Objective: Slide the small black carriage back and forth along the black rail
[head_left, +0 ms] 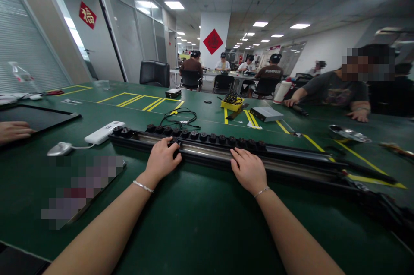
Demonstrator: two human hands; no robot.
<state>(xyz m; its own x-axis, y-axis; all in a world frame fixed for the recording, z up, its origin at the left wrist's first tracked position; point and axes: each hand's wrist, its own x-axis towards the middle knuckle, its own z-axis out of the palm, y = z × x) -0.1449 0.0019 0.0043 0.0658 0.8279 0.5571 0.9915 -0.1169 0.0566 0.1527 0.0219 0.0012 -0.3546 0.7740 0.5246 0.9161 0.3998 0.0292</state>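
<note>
- Stretching crosswise, the long black rail (205, 163) lies beneath the curled fingers of the left hand (161, 160), whose hold I cannot tell from here, and under the loosely extended fingers of the right hand (250, 171).
- Green tabletop (194, 223) underneath, marked with yellow tape (129, 99); farther off, people (191, 67) sit near a red diamond sign (213, 42).
- Silvery channel (207, 151) lengthwise, black knobs (222, 139) lined along its far side.

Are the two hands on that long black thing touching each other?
Apart. The head view shows a stretch of the long black rail between left hand and right hand.
</note>
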